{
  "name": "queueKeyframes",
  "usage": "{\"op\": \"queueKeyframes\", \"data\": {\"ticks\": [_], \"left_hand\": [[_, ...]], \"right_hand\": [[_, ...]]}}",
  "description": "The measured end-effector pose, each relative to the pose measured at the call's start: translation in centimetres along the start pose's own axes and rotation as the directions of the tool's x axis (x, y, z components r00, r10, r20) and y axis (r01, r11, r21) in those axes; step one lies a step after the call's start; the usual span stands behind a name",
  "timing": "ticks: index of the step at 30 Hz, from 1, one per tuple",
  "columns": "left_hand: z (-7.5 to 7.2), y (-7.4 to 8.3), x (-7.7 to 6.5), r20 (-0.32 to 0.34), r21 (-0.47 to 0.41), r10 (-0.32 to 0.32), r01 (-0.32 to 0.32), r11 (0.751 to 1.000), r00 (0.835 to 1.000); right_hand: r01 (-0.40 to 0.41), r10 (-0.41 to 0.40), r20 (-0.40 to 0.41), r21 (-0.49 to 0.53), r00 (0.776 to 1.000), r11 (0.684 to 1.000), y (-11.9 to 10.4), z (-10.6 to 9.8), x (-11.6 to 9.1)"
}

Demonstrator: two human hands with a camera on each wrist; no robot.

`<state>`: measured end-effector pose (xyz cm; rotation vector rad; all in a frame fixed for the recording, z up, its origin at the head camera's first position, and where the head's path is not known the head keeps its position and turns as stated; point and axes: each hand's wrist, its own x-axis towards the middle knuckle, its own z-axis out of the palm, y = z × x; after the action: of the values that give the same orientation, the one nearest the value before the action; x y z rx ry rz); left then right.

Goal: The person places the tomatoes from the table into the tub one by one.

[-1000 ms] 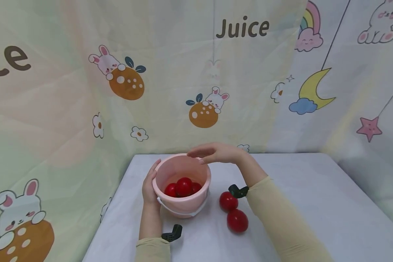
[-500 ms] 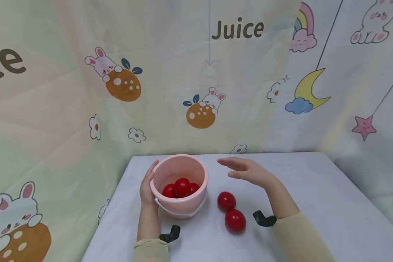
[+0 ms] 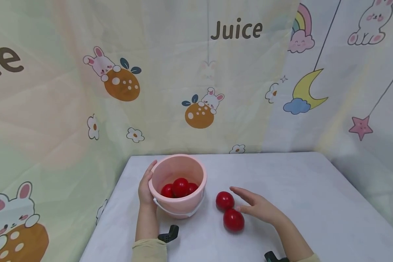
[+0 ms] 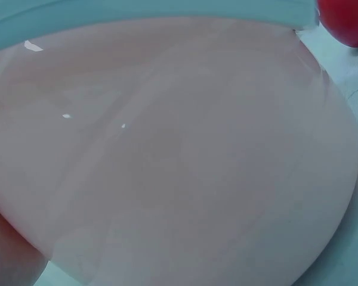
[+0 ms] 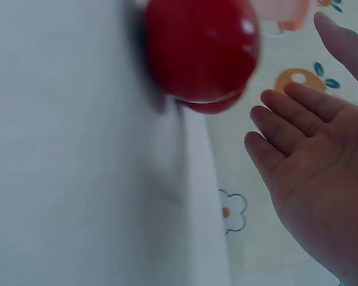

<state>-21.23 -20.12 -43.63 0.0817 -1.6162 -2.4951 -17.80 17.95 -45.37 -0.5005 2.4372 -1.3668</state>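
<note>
Seemingly reaching for 2 red balls (image 3: 234,220), the wide right hand (image 3: 259,206) needs narrowing next; the straight-fingered left hand (image 3: 145,191) steadies the bucket (image 3: 180,207) near the table's left edge (image 3: 120,186).

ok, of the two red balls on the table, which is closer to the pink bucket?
The far red ball, beyond the near red ball, which sits nearer the person and farther from the pink bucket.

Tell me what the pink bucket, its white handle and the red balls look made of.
Pink bucket: likely smooth plastic, slightly glossy; small highlights dot its wall. White handle: probably plastic too, matte-looking; no metallic glint. Red balls: hard-looking and glossy, perhaps plastic, with bright glints; solid or hollow, I can't tell.
</note>
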Motion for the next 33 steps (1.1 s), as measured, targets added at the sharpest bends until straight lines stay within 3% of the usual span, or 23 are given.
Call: {"op": "queueKeyframes", "data": {"ticks": [5, 8, 24, 33], "left_hand": [[0.0, 0.0, 0.0, 0.003, 0.01, 0.009, -0.009, 1.0, 1.0], [0.0, -0.1, 0.1, 0.003, 0.015, 0.014, -0.014, 1.0, 1.0], [-0.2, -0.5, 0.4, -0.003, 0.008, 0.011, -0.01, 1.0, 1.0], [0.1, -0.2, 0.1, -0.017, 0.022, -0.002, 0.002, 1.0, 1.0]], "right_hand": [[-0.123, 0.123, -0.03, -0.017, 0.992, 0.992, 1.2, 1.6, -1.0], [-0.156, 0.153, -0.063, -0.04, 0.986, 0.987, 1.5, 2.2, -1.2], [-0.154, 0.14, -0.096, -0.156, 0.985, 0.976, 2.6, 3.7, -2.4], [-0.104, 0.091, -0.079, -0.174, 0.993, 0.979, 3.1, 3.5, -2.7]]}}
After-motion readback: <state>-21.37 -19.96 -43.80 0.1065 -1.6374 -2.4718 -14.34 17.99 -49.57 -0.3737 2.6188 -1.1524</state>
